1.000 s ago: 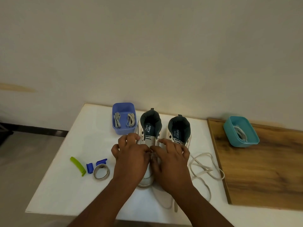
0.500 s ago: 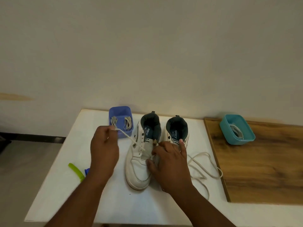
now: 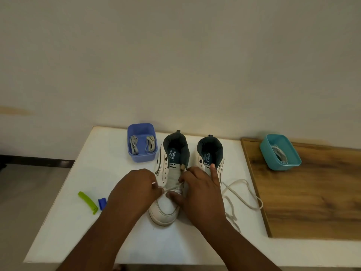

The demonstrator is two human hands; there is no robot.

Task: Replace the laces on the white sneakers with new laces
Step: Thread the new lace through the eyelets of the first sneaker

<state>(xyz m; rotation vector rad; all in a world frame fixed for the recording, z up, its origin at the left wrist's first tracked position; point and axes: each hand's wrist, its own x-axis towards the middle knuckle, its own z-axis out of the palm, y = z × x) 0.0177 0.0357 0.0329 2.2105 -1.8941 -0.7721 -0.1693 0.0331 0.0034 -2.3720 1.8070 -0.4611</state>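
White surface [image 3: 78, 241] fills the head view, its far edge against the wall and its near edge running under the forearms; bare room lies at the near left. A wooden board [image 3: 312, 202] abuts its right side, carrying a teal tub [image 3: 269, 163]. Two white sneakers [image 3: 166, 210] stand side by side mid-surface, toes toward the person. Left hand [image 3: 134, 196] pinches a white lace [image 3: 172, 187] just beside the left sneaker's lower eyelets. Right hand [image 3: 201, 194] rests on the same shoe; its fingers seem to grip the lace's other end, though the hold is partly hidden. A loose lace [image 3: 242, 194] sprawls right of the shoes. A blue tub [image 3: 142, 157] of folded laces sits behind; a green clip [image 3: 88, 202] and blue clip [image 3: 102, 203] lie left.
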